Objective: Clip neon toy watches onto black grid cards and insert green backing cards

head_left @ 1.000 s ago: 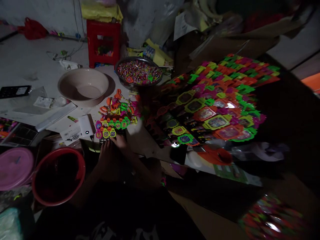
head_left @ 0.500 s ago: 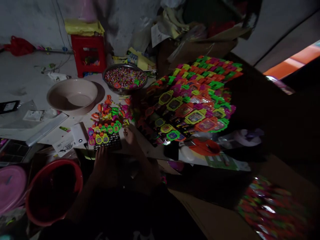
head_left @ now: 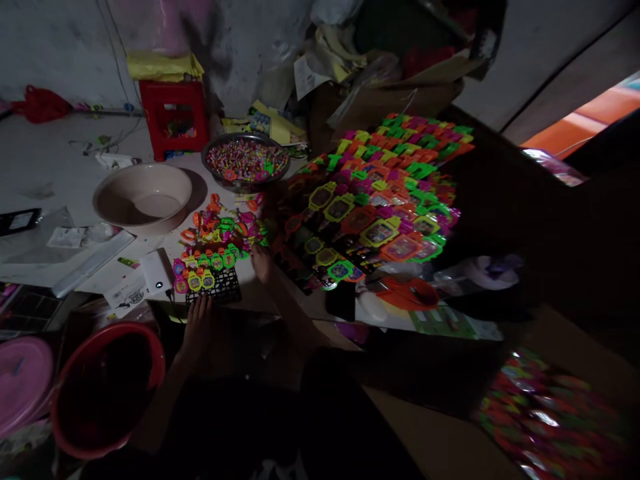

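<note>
A black grid tray (head_left: 219, 287) lies in front of me with rows of small neon toy watches (head_left: 203, 270) set in it. My left hand (head_left: 198, 321) holds the tray's near edge. My right hand (head_left: 261, 261) reaches just right of the tray, at the edge of a loose pile of neon watch parts (head_left: 223, 225). The dim light hides whether its fingers hold anything. To the right lies a big overlapping stack of carded toy watches (head_left: 380, 193).
A beige basin (head_left: 143, 197) and a metal bowl of small coloured pieces (head_left: 246, 159) stand beyond the pile. A white power bank (head_left: 156, 272) lies left of the tray. A red bucket (head_left: 105, 387) and a pink lid (head_left: 23, 373) sit near left, a red stool (head_left: 173, 117) behind.
My right hand left the tray and moved right and forward to the pile's edge. My left hand stayed at the tray. The view swung to the right.
</note>
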A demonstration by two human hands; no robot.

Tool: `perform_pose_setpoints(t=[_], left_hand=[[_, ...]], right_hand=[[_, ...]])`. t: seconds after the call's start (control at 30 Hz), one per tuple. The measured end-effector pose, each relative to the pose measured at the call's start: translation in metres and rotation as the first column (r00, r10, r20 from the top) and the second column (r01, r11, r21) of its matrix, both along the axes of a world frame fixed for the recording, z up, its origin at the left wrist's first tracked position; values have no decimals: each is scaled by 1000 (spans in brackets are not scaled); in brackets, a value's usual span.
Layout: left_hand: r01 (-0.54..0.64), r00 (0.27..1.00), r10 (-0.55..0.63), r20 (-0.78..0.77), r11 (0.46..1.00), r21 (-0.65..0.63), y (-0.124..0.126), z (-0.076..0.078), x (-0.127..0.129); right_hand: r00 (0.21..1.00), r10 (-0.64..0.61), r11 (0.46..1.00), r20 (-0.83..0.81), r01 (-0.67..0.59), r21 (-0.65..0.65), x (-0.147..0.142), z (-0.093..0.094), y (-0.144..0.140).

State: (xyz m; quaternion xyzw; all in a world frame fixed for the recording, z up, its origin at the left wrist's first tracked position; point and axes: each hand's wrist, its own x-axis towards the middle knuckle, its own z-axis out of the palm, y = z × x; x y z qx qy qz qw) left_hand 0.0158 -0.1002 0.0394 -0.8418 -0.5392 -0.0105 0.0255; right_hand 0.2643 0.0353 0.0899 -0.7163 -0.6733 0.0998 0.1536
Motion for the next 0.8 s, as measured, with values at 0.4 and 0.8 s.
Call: perform_pose_setpoints(t=[0.4, 0.8], left_hand=[[16, 1000, -16, 21, 1000, -4, 0, 4, 1], [8, 1000, -7, 21, 999, -50, 0, 3, 1]], right_hand=[[497, -50, 994, -866, 108, 4, 10, -17, -50], [404, 60, 981, -913, -192, -20, -59, -14, -56]])
